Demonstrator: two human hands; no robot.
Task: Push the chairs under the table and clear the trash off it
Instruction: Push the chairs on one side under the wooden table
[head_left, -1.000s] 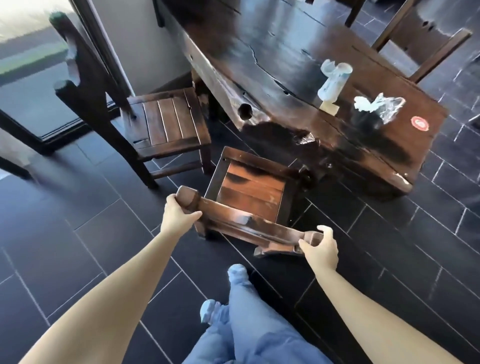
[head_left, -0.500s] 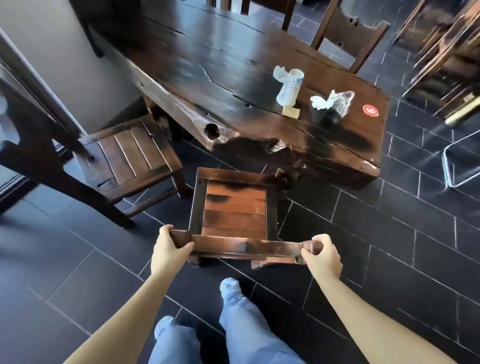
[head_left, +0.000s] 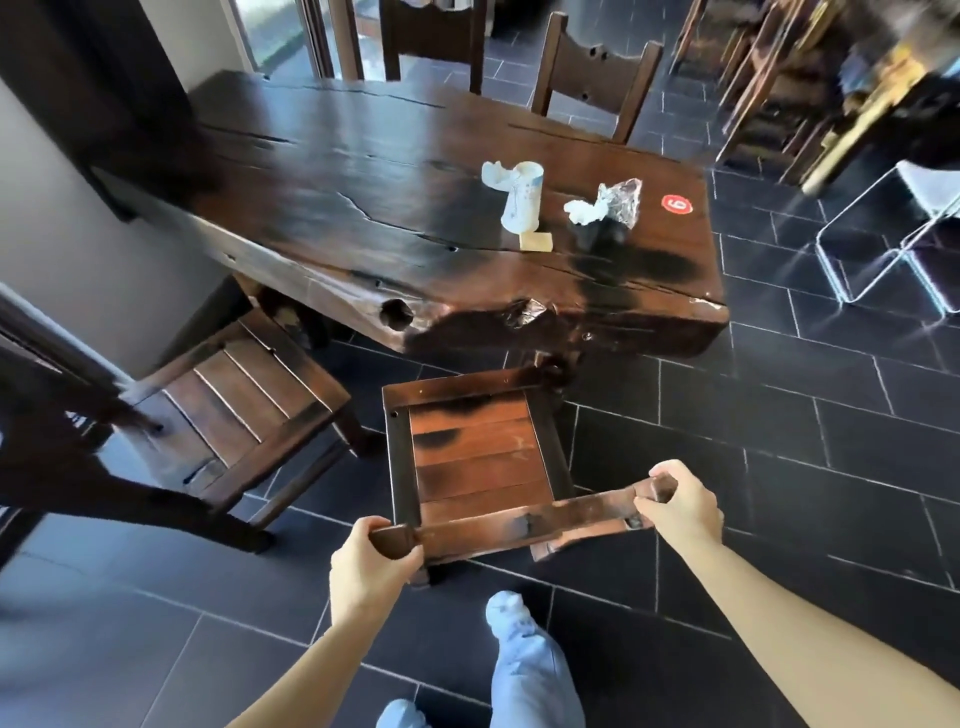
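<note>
A wooden chair (head_left: 475, 452) stands in front of me, its seat's far edge at the near side of the dark slab table (head_left: 363, 171). My left hand (head_left: 371, 566) grips the left end of its top backrest rail, and my right hand (head_left: 683, 506) grips the right end. On the table lie a crumpled paper cup (head_left: 519, 200), a small yellow scrap (head_left: 536, 240), a white tissue wad (head_left: 584, 210) and a clear plastic wrapper (head_left: 621, 200). A second chair (head_left: 236, 402) stands pulled out at the left.
Two more chairs (head_left: 595, 73) stand at the table's far side. A red round sticker (head_left: 677, 203) is on the tabletop. A wire-frame chair (head_left: 893, 244) stands on the dark tiles at right, with more furniture behind it. A wall runs along the left.
The chair has turned square to the table and slid toward it, with both hands still on the backrest rail. I have stepped around to the right.
</note>
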